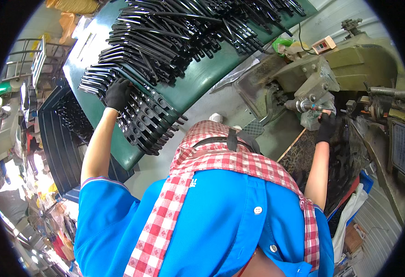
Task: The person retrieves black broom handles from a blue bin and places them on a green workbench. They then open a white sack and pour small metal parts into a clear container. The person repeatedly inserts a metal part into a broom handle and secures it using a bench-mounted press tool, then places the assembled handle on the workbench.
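My left hand [118, 94], in a black glove with bare fingertips, is at the near left end of a long row of glossy black bent metal rods [140, 51]. Its fingers curl down around one of the rods, though the grip itself is partly hidden. Beside that hand, the rods' flat ends with round holes [147, 117] lie stacked side by side. Far to the right, my right hand [328, 127], gloved the same way, reaches up to the metal spindle [299, 105] of a green machine [359, 64]. Its fingertips are pinched close below the spindle; what they hold is too small to make out.
The rods cover much of a green table [202, 81]. A black ribbed bin [57, 138] with more black parts stands left of it. A red-and-white switch box [323, 45] with a cable sits on the machine. At lower right is a blue crate [366, 181].
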Demonstrator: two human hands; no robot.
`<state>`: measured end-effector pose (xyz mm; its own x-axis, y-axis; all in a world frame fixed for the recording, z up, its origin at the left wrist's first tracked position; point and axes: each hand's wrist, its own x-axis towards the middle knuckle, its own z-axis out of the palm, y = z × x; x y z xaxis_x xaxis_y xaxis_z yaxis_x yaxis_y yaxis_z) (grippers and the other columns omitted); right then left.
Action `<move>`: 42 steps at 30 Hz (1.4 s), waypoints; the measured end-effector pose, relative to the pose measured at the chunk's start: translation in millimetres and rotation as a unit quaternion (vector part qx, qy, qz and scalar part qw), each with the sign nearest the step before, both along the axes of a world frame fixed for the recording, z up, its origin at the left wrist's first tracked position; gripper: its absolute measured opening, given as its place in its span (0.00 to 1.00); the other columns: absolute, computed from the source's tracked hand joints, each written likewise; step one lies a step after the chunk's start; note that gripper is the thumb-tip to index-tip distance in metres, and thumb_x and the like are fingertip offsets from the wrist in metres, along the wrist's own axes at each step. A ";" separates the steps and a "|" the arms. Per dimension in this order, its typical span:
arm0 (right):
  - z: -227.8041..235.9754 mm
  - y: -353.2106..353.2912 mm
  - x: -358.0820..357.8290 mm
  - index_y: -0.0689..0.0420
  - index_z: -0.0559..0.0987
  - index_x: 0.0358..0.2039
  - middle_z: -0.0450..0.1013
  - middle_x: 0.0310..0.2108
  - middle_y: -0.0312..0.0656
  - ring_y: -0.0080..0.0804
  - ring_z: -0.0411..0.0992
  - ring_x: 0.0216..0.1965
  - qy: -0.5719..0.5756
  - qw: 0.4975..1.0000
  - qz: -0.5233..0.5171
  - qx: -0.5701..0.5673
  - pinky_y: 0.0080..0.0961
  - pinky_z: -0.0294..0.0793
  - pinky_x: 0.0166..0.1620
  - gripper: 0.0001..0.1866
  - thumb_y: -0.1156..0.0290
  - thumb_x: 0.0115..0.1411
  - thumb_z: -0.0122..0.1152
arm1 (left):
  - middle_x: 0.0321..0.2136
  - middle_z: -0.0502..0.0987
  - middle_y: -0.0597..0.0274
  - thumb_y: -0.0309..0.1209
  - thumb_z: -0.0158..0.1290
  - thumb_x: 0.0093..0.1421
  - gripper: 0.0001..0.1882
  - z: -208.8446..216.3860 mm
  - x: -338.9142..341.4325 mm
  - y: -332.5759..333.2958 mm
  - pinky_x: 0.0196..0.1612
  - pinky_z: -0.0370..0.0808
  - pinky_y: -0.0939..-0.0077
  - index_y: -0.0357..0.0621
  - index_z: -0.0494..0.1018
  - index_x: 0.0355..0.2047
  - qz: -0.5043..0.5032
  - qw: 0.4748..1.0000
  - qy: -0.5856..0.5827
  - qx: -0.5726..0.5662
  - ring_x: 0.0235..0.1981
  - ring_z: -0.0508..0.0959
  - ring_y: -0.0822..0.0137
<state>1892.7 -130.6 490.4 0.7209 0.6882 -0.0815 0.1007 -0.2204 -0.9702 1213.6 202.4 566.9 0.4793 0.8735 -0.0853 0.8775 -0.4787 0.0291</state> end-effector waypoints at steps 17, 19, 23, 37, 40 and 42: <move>165.4 54.0 -147.5 0.59 0.74 0.34 0.71 0.31 0.38 0.28 0.73 0.28 0.091 0.971 -0.141 0.169 0.27 0.75 0.33 0.12 0.70 0.52 0.66 | 0.42 0.75 0.53 0.36 0.53 0.57 0.16 28.5 176.9 158.0 0.44 0.72 0.64 0.49 0.73 0.46 -0.198 0.956 -0.217 -0.018 0.44 0.75 0.52; 159.0 62.3 -151.4 0.60 0.74 0.36 0.72 0.27 0.36 0.25 0.72 0.23 0.068 0.968 -0.134 0.199 0.24 0.74 0.30 0.11 0.72 0.53 0.65 | 0.44 0.75 0.52 0.36 0.54 0.57 0.17 7.7 172.8 188.6 0.44 0.72 0.64 0.49 0.73 0.47 -0.286 0.942 -0.156 0.082 0.45 0.75 0.51; 146.7 40.6 -166.8 0.61 0.75 0.38 0.74 0.29 0.36 0.22 0.74 0.25 -0.005 0.975 -0.157 0.158 0.20 0.73 0.32 0.12 0.71 0.56 0.64 | 0.44 0.75 0.52 0.33 0.52 0.58 0.19 -24.0 172.2 231.2 0.44 0.72 0.63 0.47 0.70 0.50 -0.282 0.949 -0.141 0.029 0.44 0.75 0.50; 52.0 -164.1 35.9 0.43 0.70 0.50 0.67 0.51 0.48 0.49 0.63 0.55 -0.328 0.675 -0.223 -0.622 0.42 0.63 0.56 0.25 0.57 0.49 0.56 | 0.38 0.75 0.55 0.16 0.47 0.52 0.24 114.6 215.7 142.0 0.42 0.71 0.64 0.49 0.70 0.50 -0.438 0.876 -0.092 0.181 0.39 0.74 0.52; 32.2 -187.9 60.9 0.42 0.67 0.55 0.66 0.54 0.49 0.50 0.61 0.58 -0.291 0.702 -0.222 -0.611 0.44 0.62 0.57 0.27 0.55 0.52 0.53 | 0.34 0.75 0.55 0.16 0.47 0.52 0.23 140.5 243.6 95.5 0.38 0.71 0.64 0.48 0.72 0.47 -0.450 0.869 -0.132 0.158 0.35 0.74 0.52; 31.7 -178.4 48.2 0.46 0.70 0.52 0.68 0.52 0.49 0.50 0.65 0.54 -0.265 0.749 -0.237 -0.559 0.45 0.65 0.54 0.22 0.59 0.56 0.51 | 0.35 0.76 0.55 0.17 0.47 0.53 0.21 153.3 240.2 78.7 0.37 0.72 0.66 0.47 0.72 0.47 -0.401 0.907 -0.080 0.103 0.35 0.75 0.54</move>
<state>1940.8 -309.0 522.0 0.9978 0.0590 -0.0308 0.0590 -0.9983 -0.0030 1453.8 281.1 720.2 0.9590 0.2285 0.1674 0.2379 -0.9706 -0.0377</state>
